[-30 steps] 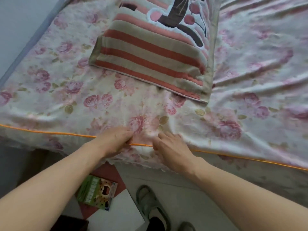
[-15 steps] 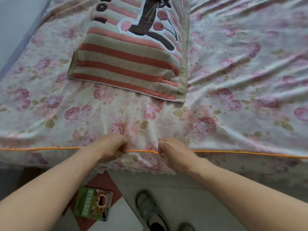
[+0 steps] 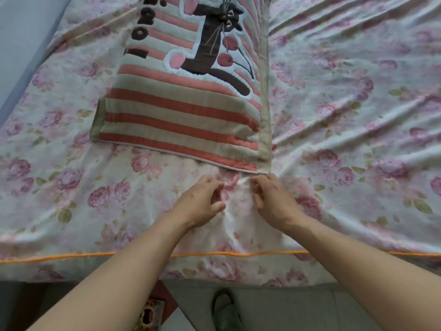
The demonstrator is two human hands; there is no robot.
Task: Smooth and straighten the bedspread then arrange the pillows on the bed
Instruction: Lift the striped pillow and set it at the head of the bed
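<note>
Left hand (image 3: 201, 203) and right hand (image 3: 274, 200) pinch the bedspread (image 3: 358, 115) just below the pillow (image 3: 181, 111).
A hard tug here could drag that pillow askew.

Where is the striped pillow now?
In the head view, the striped pillow lies on the bedspread, upper centre, just beyond the left hand and right hand.
</note>
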